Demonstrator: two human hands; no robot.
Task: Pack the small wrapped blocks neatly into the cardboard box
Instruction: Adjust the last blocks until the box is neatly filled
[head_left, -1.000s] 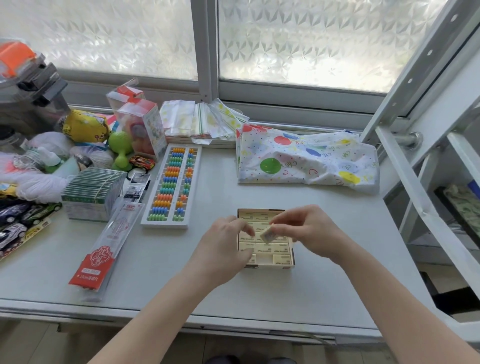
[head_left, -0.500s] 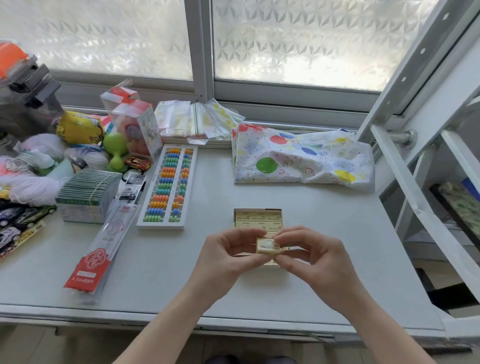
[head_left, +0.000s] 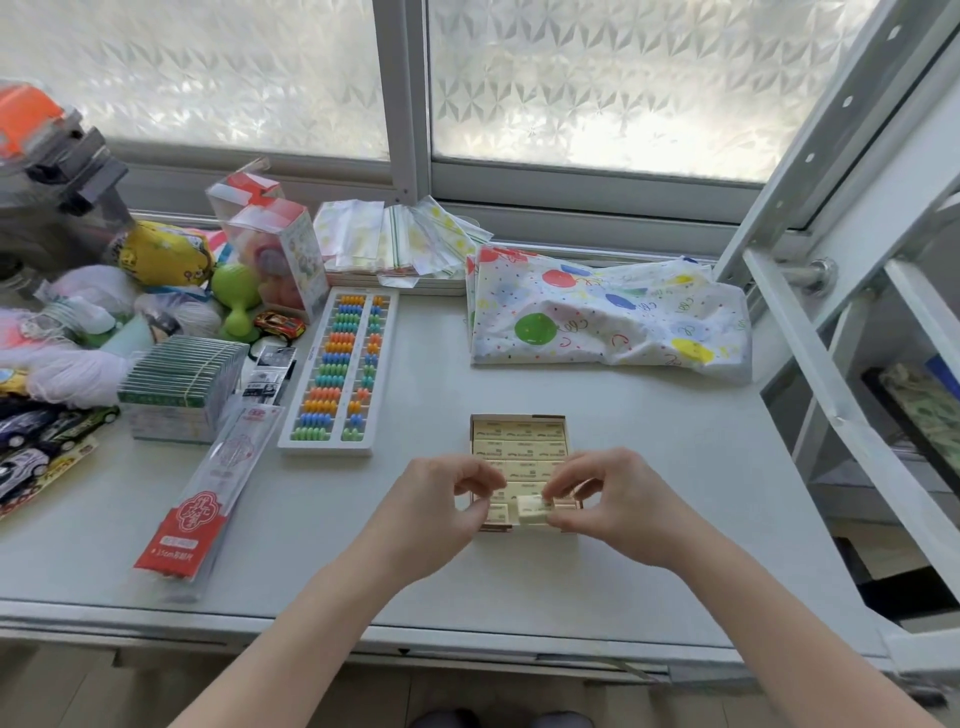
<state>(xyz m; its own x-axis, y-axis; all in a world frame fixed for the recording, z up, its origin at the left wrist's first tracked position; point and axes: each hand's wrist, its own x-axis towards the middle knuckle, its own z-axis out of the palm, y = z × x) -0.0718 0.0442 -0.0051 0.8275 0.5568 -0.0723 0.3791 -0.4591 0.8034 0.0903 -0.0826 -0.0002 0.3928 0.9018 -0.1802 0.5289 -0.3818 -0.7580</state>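
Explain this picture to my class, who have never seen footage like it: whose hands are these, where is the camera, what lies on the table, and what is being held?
There is no machine here. A person wears a wide-angle camera on the head, so you look down at their own two bare hands. On the grey table stands a small open cardboard box, mostly filled with rows of small wrapped blocks. The right hand pinches one loose block over the box's near end. The left hand hovers beside it, fingers curled; whether it touches anything is unclear. Further left lie a colourful abacus, a long red-labelled packet and toys; behind lies a balloon-print bag.
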